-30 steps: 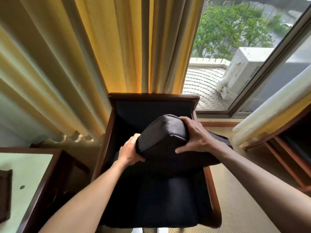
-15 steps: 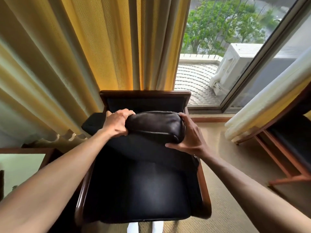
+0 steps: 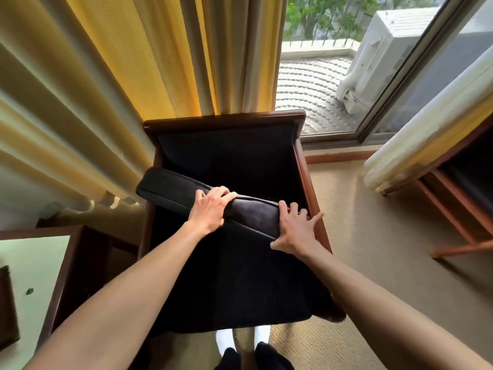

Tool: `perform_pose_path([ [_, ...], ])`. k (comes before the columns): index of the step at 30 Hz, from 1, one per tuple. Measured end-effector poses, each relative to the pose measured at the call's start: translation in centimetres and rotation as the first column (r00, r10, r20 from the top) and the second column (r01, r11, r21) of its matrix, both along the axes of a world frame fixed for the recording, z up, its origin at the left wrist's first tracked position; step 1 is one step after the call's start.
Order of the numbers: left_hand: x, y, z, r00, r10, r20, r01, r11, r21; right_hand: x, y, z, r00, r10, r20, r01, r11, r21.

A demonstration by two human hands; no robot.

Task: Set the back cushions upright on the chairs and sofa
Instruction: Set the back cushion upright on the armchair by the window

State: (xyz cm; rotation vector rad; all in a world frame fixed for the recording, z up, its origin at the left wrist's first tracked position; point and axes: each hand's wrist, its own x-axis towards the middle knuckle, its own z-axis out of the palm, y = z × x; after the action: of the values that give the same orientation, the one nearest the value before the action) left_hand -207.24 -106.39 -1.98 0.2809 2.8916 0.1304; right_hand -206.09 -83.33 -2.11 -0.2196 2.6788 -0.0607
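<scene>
A dark wooden armchair with a black seat stands against the yellow curtain. Its black back cushion lies slanted across the chair above the seat, not against the backrest. The cushion's left end juts out over the left armrest. My left hand grips the cushion's upper edge near the middle, fingers curled over it. My right hand holds the cushion's right end beside the right armrest, fingers spread over the top and thumb on the near face.
A wooden side table with a pale top stands close on the left. Another wooden seat frame stands on the right, partly under a white curtain. Beige carpet lies between them. The window is behind the chair.
The cushion has swung lower and further back, and now slants with its left end past the armrest. Both hands moved along with it, and my view tipped downward.
</scene>
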Motion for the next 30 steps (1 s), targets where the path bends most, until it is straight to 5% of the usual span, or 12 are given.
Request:
perform_pose_path([
  [4,-0.8,-0.9,-0.2,0.992,0.034,0.121,-0.037,0.999,0.018,-1.5,-3.4,-0.7,0.994,0.105,-0.043,-0.107,0.993,-0.054],
  [12,-4.0,-9.9,-2.8,0.977,0.051,0.205,-0.001,0.973,-0.232,-3.0,-7.6,-3.2,0.974,0.182,-0.137,-0.181,0.983,0.024],
  [19,-7.1,-11.9,-2.9,0.992,-0.122,0.014,0.123,0.98,-0.154,-8.1,-5.9,-1.9,0.967,0.235,-0.1,-0.241,0.969,-0.053],
  [30,-12.9,-11.9,-0.3,0.999,0.024,-0.03,-0.027,0.995,-0.091,-20.4,-5.4,0.5,0.894,0.428,-0.13,-0.433,0.901,-0.014],
])
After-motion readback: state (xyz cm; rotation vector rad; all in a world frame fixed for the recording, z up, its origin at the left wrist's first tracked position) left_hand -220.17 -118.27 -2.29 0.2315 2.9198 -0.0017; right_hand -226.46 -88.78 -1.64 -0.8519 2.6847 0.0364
